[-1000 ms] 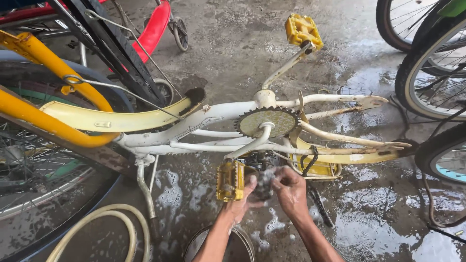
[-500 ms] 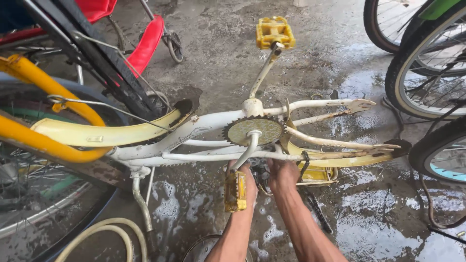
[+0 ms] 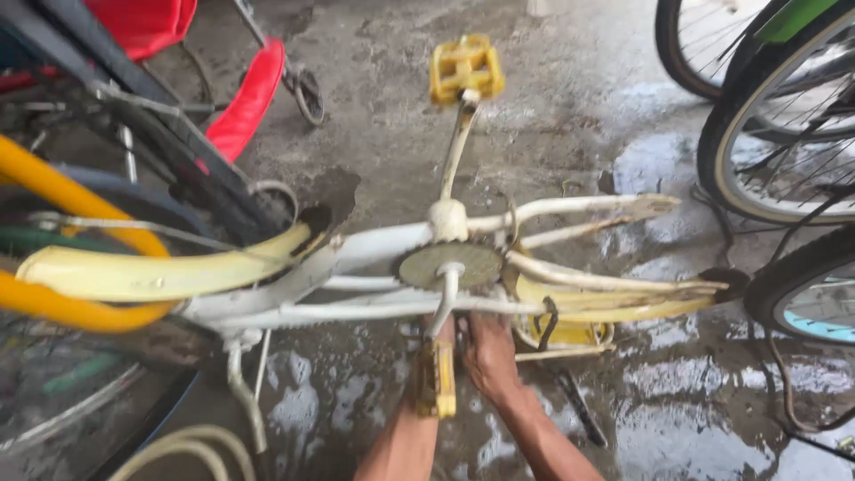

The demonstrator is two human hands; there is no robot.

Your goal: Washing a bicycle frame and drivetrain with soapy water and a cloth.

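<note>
Hands [image 3: 488,356] beneath two yellow pedals [image 3: 465,68].

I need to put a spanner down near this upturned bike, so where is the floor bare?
Bare wet concrete lies beyond the white frame, between the upper yellow pedal and the red seat. A second patch lies near the right hand, towards the dark tool. The left side is crowded with the yellow fender and wheels; tyres fill the right.
</note>
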